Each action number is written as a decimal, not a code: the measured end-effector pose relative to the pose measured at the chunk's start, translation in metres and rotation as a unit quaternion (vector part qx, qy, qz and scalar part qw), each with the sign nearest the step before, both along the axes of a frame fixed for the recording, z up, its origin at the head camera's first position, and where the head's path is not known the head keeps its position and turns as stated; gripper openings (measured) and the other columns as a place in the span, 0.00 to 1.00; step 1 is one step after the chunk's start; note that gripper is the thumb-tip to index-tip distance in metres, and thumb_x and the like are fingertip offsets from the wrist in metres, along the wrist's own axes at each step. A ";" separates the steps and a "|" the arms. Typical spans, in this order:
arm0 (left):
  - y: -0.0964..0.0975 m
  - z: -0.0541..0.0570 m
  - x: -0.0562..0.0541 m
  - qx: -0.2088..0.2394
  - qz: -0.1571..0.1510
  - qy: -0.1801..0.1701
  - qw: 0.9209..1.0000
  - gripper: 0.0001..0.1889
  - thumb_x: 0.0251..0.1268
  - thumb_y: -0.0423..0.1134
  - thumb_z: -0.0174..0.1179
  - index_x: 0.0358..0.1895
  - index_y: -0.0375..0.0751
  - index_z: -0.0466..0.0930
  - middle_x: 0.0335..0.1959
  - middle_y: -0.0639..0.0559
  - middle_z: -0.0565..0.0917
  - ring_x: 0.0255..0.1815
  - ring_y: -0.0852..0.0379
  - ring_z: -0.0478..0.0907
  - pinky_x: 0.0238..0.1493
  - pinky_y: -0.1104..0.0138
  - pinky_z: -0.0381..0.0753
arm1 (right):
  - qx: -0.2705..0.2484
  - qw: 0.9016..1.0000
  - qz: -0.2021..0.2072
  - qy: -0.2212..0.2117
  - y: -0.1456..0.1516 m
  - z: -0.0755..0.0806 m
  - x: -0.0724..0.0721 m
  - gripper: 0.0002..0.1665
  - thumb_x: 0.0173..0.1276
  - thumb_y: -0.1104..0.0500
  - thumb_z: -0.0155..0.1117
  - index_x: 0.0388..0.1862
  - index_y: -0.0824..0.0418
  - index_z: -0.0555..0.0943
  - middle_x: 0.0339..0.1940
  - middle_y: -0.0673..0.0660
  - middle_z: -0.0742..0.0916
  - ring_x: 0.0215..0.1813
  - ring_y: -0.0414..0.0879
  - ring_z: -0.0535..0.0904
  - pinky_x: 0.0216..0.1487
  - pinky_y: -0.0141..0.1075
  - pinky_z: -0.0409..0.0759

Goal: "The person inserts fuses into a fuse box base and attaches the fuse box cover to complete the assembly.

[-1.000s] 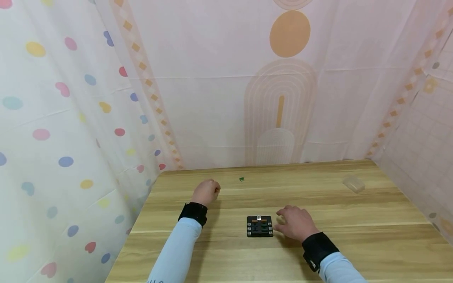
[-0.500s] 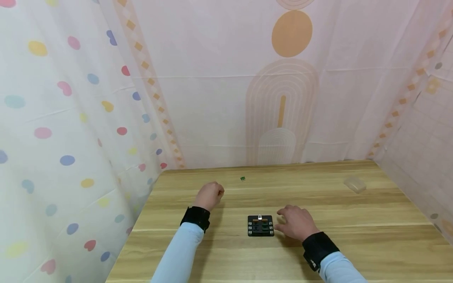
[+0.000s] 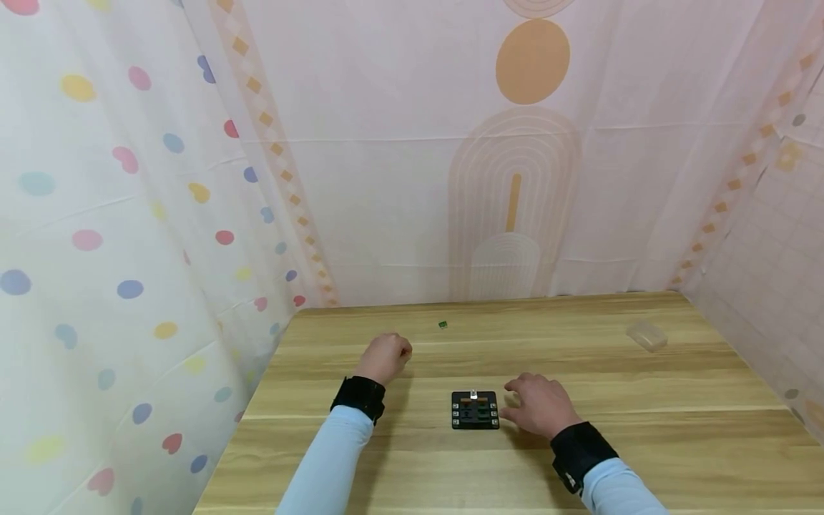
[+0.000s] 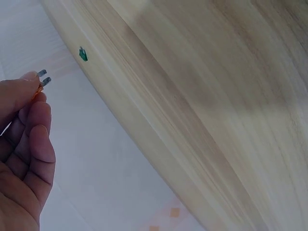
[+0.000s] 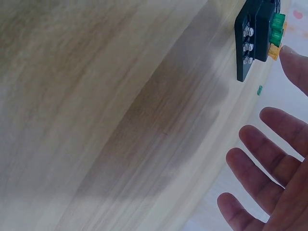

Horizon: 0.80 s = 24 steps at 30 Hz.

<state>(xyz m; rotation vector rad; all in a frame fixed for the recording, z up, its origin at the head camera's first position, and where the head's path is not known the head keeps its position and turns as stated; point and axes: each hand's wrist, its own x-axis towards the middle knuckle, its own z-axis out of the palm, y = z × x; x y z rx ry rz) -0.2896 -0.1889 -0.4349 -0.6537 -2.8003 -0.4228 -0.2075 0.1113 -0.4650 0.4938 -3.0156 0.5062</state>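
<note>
Left hand (image 3: 384, 357) has shifted slightly right in the head view since a second ago, nearer the block (image 3: 475, 410) at lower centre. Its thumb and fingers pinch an orange fuse (image 4: 41, 85), upper left of the left wrist view. Right hand (image 3: 539, 406), fingers apart, is beside the block; contact is unclear. A green fuse (image 3: 443, 325) lies above the block in the head view.

We see a silver-pronged orange piece (image 4: 40, 89) and a black rectangular block (image 3: 475, 410) with green and orange inserts (image 5: 277, 36). On the wooden table (image 3: 418, 465) we see yellow-brown grain.
</note>
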 end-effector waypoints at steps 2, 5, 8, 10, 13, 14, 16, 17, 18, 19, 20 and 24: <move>0.001 0.001 0.001 0.000 0.001 -0.005 1.000 0.02 0.59 0.27 0.68 0.33 0.36 0.89 0.32 0.48 0.86 0.36 0.52 0.83 0.41 0.60 0.82 | 0.002 1.000 0.002 0.001 0.000 0.000 0.000 0.26 0.58 0.47 0.76 0.50 0.60 0.86 0.51 0.62 0.85 0.53 0.60 0.81 0.50 0.57 0.77; 0.002 0.002 0.003 -0.004 -0.002 -0.010 1.000 0.02 0.59 0.27 0.69 0.35 0.35 0.89 0.33 0.48 0.87 0.36 0.53 0.83 0.41 0.60 0.82 | 0.003 1.000 0.005 0.003 -0.001 0.001 0.000 0.26 0.57 0.47 0.76 0.50 0.60 0.86 0.50 0.62 0.86 0.53 0.60 0.81 0.49 0.56 0.78; 0.002 0.004 0.004 -0.005 -0.011 -0.012 1.000 0.03 0.59 0.28 0.69 0.35 0.35 0.89 0.33 0.47 0.87 0.36 0.53 0.84 0.41 0.61 0.82 | 0.004 1.000 0.007 0.007 -0.001 0.000 -0.001 0.26 0.57 0.47 0.76 0.49 0.61 0.86 0.49 0.61 0.86 0.51 0.59 0.82 0.47 0.55 0.78; 0.003 0.004 0.005 -0.003 -0.016 -0.016 1.000 0.03 0.60 0.28 0.68 0.36 0.35 0.89 0.34 0.47 0.87 0.37 0.53 0.84 0.41 0.61 0.82 | 0.004 1.000 0.008 0.010 -0.002 0.000 -0.002 0.26 0.57 0.47 0.76 0.49 0.61 0.86 0.48 0.61 0.86 0.50 0.59 0.82 0.46 0.55 0.79; 0.004 0.005 0.005 -0.005 -0.024 -0.015 1.000 0.03 0.60 0.29 0.68 0.36 0.35 0.89 0.33 0.48 0.87 0.36 0.53 0.84 0.41 0.61 0.82 | 0.003 1.000 0.010 0.008 -0.002 0.000 -0.003 0.26 0.57 0.47 0.76 0.49 0.61 0.86 0.48 0.61 0.86 0.51 0.59 0.82 0.47 0.55 0.79; 0.005 0.005 0.004 -0.007 -0.025 -0.015 1.000 0.03 0.60 0.29 0.68 0.36 0.35 0.89 0.33 0.48 0.87 0.36 0.53 0.84 0.40 0.62 0.82 | 0.003 1.000 0.011 0.007 -0.002 0.001 -0.003 0.26 0.57 0.47 0.76 0.50 0.61 0.86 0.49 0.61 0.86 0.51 0.59 0.82 0.47 0.55 0.78; 0.005 0.004 0.004 -0.007 -0.029 -0.018 0.999 0.03 0.61 0.29 0.68 0.36 0.36 0.89 0.33 0.48 0.87 0.36 0.53 0.84 0.41 0.61 0.82 | 0.002 1.000 0.013 0.005 -0.002 0.001 -0.003 0.26 0.57 0.47 0.76 0.50 0.61 0.85 0.49 0.61 0.86 0.52 0.60 0.81 0.48 0.56 0.78; 0.006 0.005 0.005 -0.008 -0.029 -0.019 0.999 0.03 0.61 0.30 0.68 0.36 0.36 0.89 0.33 0.48 0.87 0.36 0.54 0.84 0.41 0.61 0.82 | 0.002 1.000 0.014 0.003 -0.002 0.002 -0.002 0.27 0.57 0.47 0.76 0.50 0.61 0.85 0.50 0.62 0.86 0.52 0.60 0.81 0.49 0.56 0.78; 0.006 0.005 0.005 -0.010 -0.030 -0.021 0.999 0.02 0.61 0.30 0.69 0.35 0.36 0.89 0.33 0.49 0.87 0.36 0.54 0.84 0.43 0.61 0.82 | 0.002 1.000 0.015 0.002 -0.002 0.002 -0.002 0.27 0.57 0.47 0.76 0.51 0.61 0.85 0.50 0.62 0.86 0.52 0.60 0.81 0.49 0.57 0.77; 0.006 0.005 0.006 -0.012 -0.032 -0.022 0.999 0.02 0.61 0.30 0.69 0.35 0.36 0.89 0.32 0.49 0.87 0.35 0.54 0.84 0.42 0.61 0.82 | 0.002 1.000 0.015 0.002 -0.002 0.003 -0.002 0.27 0.57 0.47 0.76 0.51 0.62 0.85 0.50 0.62 0.86 0.53 0.60 0.81 0.49 0.57 0.77; 0.007 0.005 0.006 -0.013 -0.032 -0.024 0.999 0.02 0.61 0.31 0.69 0.35 0.36 0.89 0.32 0.49 0.87 0.35 0.54 0.84 0.43 0.61 0.82 | 0.003 1.000 0.016 0.002 -0.002 0.003 -0.003 0.27 0.57 0.47 0.76 0.51 0.62 0.85 0.50 0.62 0.86 0.53 0.60 0.81 0.50 0.57 0.77; 0.011 0.007 0.008 -0.015 -0.034 -0.032 0.999 0.02 0.61 0.31 0.69 0.34 0.36 0.89 0.31 0.50 0.87 0.34 0.55 0.83 0.41 0.62 0.82 | 0.005 1.000 0.013 -0.003 -0.004 0.004 -0.002 0.28 0.57 0.47 0.76 0.51 0.62 0.85 0.50 0.62 0.86 0.53 0.60 0.81 0.50 0.57 0.77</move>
